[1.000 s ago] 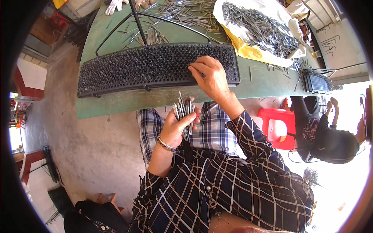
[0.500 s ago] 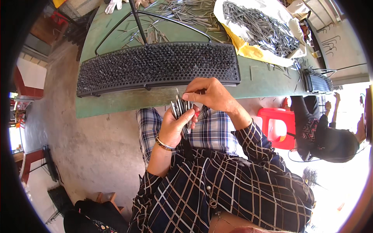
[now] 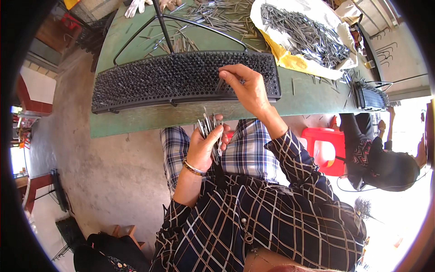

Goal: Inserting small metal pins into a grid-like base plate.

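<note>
L hand (image 3: 201, 147) wraps a loose fan of thin silvery metal sticks (image 3: 213, 128); R hand (image 3: 250, 91), fwd & right of it, pinches one slim grey metal stick (image 3: 219, 85) btwn thumb & fingertips, over the long black bristly holder (image 3: 149, 79) w/ round holes along its near edge, contact unclear; beyond R hand, a spiky heap of grey metal rods (image 3: 303, 34) on a crumpled white-&-yellow sheet (image 3: 290, 60); under R hand & holder, a scuffed green tabletop (image 3: 136, 123)

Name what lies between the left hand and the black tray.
In the head view, tips of metal rods, then green tabletop, lie between left hand and black tray.
</note>
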The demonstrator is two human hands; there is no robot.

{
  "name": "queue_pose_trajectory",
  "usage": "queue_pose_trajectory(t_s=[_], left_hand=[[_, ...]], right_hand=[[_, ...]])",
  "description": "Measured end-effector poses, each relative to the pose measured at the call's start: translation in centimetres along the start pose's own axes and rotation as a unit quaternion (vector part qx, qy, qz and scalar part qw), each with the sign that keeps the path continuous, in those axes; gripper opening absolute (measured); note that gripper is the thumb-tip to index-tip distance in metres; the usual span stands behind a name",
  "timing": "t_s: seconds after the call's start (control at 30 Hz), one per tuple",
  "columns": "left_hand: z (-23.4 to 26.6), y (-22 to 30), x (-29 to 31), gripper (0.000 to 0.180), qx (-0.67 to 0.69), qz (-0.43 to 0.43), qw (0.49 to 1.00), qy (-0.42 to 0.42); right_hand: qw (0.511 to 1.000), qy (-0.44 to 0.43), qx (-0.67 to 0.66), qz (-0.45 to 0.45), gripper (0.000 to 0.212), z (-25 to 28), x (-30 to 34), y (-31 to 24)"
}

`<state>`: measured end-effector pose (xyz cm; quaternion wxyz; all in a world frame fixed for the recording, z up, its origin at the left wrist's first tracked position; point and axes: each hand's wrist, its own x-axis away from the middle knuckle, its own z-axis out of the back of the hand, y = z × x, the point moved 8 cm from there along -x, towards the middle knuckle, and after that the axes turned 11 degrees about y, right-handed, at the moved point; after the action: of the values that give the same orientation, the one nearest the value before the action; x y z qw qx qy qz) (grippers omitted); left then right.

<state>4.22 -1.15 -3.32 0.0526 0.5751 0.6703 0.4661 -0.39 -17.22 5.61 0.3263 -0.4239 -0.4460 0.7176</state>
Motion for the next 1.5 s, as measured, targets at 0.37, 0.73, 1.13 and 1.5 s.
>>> queue_pose_trajectory(t_s=[0.37,0.73,1.13,1.5], left_hand=[[0.1,0.2,0.0,0.035,0.004,-0.012,1.0,0.001],[-1.3,0.5,0.5,0.039,-0.035,-0.009,0.999,-0.041],[-3.2,0.4,0.7,0.04,-0.065,0.003,0.992,-0.104],[-3.7,-1.7,-0.9,0.044,-0.042,0.06,0.994,-0.076]], right_hand=[[0.981,-0.049,0.096,0.158,0.017,-1.7,0.7,-0.7],[0.949,-0.032,0.187,0.25,0.021,-2.0,1.2,-2.2],[0.953,-0.182,-0.106,-0.216,0.023,-0.4,4.5,2.0],[0.995,0.084,0.051,0.016,0.019,4.5,-0.5,1.4]])
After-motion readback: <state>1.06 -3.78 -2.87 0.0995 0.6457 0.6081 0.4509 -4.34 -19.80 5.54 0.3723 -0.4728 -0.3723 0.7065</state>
